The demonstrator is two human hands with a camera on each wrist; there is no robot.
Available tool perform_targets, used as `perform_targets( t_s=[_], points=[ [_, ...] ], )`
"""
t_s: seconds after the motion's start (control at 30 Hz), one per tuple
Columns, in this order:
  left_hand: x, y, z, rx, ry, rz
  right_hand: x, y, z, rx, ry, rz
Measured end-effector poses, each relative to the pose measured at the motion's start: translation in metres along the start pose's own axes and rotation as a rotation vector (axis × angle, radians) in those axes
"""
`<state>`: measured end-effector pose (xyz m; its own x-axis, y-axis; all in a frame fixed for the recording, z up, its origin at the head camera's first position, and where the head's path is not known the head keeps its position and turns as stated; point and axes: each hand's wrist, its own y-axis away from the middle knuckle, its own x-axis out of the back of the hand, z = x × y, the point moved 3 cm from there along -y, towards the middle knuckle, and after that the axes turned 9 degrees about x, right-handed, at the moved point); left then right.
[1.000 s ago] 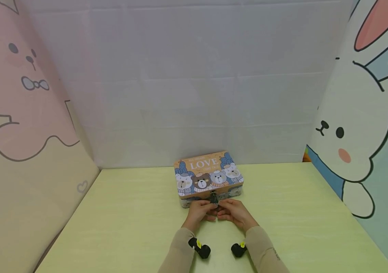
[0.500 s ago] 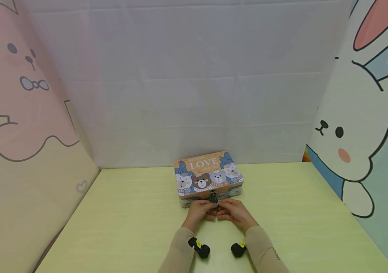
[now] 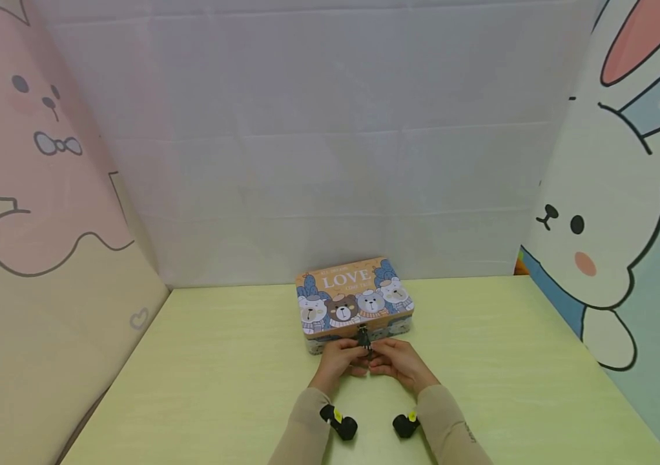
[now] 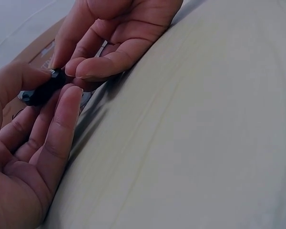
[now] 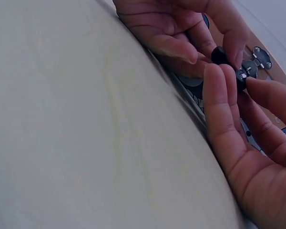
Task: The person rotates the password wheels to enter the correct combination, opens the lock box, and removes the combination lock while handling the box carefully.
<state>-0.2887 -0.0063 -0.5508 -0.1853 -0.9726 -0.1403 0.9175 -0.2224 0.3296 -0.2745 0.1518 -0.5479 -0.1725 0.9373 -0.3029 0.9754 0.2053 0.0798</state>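
Note:
A tin box (image 3: 353,297) with bears and the word LOVE on its closed lid sits on the table. At the metal clasp (image 5: 262,57) on its front is a small black padlock (image 5: 219,56) with silver parts at one end. My left hand (image 3: 336,363) pinches the padlock between thumb and fingers. From the other side, my right hand (image 3: 402,363) pinches it too, thumb and fingertips at its silver end. The fingertips of both hands nearly meet below it in the wrist views. Fingers hide much of the padlock in the head view.
The pale green table (image 3: 219,368) runs back to a white wall sheet (image 3: 318,142) just behind the box. Printed cartoon panels stand at both sides. A black wrist device (image 3: 341,424) sits at the left cuff, another black wrist device (image 3: 405,425) at the right.

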Motion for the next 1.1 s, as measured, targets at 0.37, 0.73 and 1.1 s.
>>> perform_targets(
  t_s=[0.37, 0.73, 1.1],
  points=[
    [0.0005, 0.0005, -0.0017, 0.013, -0.002, 0.013, 0.0002, 0.0019, -0.0005, 0.003, 0.014, -0.002],
    [0.0004, 0.0008, -0.0015, -0.003, -0.008, 0.016, -0.0007, 0.0022, -0.0022, 0.012, 0.023, -0.003],
    [0.0001, 0.0004, -0.0013, -0.015, 0.013, 0.024, -0.0006, 0.0023, -0.0021, 0.017, 0.021, -0.004]
  ],
)
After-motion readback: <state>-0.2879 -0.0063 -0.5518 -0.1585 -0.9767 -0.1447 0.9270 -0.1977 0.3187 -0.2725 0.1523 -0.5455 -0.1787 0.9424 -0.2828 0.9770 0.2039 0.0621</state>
